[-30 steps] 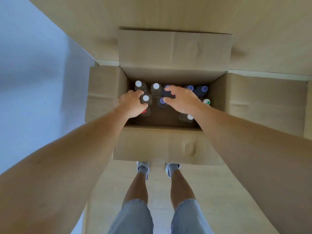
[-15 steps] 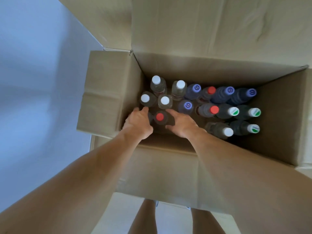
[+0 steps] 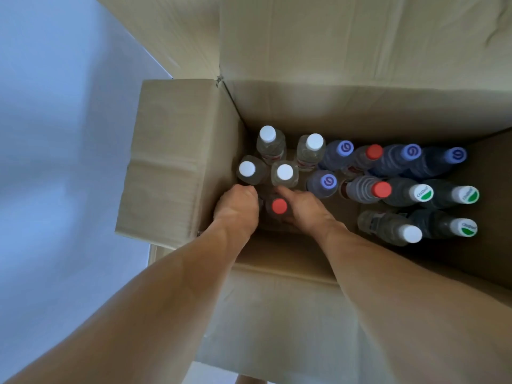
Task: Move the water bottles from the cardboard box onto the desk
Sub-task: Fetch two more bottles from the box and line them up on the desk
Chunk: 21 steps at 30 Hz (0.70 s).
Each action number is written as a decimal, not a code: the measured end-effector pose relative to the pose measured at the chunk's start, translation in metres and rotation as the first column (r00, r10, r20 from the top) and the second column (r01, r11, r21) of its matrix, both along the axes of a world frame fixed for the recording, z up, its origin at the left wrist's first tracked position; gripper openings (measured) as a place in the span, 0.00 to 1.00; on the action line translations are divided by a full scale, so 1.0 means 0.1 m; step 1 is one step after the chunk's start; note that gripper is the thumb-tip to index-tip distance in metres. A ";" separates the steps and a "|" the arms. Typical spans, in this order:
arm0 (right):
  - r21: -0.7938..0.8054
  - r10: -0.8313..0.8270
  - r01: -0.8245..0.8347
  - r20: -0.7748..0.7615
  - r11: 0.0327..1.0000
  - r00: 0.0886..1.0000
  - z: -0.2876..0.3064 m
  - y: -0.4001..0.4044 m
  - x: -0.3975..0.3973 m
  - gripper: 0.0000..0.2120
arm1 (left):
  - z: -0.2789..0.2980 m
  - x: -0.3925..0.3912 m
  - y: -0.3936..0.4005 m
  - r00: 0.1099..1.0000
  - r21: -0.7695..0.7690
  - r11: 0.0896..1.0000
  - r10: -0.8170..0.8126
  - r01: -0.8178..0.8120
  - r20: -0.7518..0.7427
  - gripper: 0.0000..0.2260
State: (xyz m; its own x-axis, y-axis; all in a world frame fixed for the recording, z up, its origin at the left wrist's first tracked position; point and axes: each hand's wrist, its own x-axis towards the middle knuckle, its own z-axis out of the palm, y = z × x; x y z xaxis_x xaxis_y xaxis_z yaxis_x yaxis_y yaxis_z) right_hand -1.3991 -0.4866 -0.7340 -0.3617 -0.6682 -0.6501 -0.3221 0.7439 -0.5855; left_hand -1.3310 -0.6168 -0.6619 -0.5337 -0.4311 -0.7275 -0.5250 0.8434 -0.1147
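Sixteen or so water bottles stand packed in the cardboard box (image 3: 177, 162), so by my reading the job has barely begun: none can be seen outside it, and the tabletop is not in view at all. Both hands reach down into the box's corner at about eight o'clock. The left hand (image 3: 238, 209) and the right hand (image 3: 302, 206) close in from either side on the red-capped bottle (image 3: 279, 206), fingers curled against its shoulders; how far each grip wraps around is hidden by the backs of the hands. Three white-capped bottles (image 3: 284, 172) stand just beyond it toward twelve o'clock. At three o'clock the row of purple-capped bottles (image 3: 328, 181), a second red cap (image 3: 381, 189) and the green-and-white capped bottles (image 3: 424, 192) lean outward, untouched. Nearly everything is left to lift out.
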 end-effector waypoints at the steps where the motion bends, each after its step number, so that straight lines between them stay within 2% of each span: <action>1: -0.006 0.007 -0.007 -0.008 1.000 1.000 0.01 0.04 -0.01 0.28 | 0.00 -0.02 0.00 1.000 -0.012 1.000 -0.019 0.019 0.004 0.10; 7: 0.038 -0.026 0.028 -0.051 0.999 0.998 0.09 0.52 -0.13 0.28 | 0.00 -0.15 0.14 0.995 0.017 0.997 -0.070 0.071 -0.073 0.08; 15: 0.088 -0.016 0.023 -0.070 0.996 0.997 0.09 1.05 -0.32 0.29 | -0.06 -0.30 0.55 0.986 0.167 0.979 -0.096 0.119 -0.136 0.09; 18: 0.099 -0.007 0.013 -0.066 0.995 0.998 0.06 1.10 -0.36 0.29 | -0.14 -0.27 0.54 0.975 0.212 0.956 -0.181 0.205 -0.128 0.15; 21: 0.119 0.011 -0.006 -0.042 0.993 0.999 0.02 1.13 -0.39 0.32 | -0.29 -0.20 0.41 0.966 0.313 0.914 -0.241 0.258 -0.092 0.27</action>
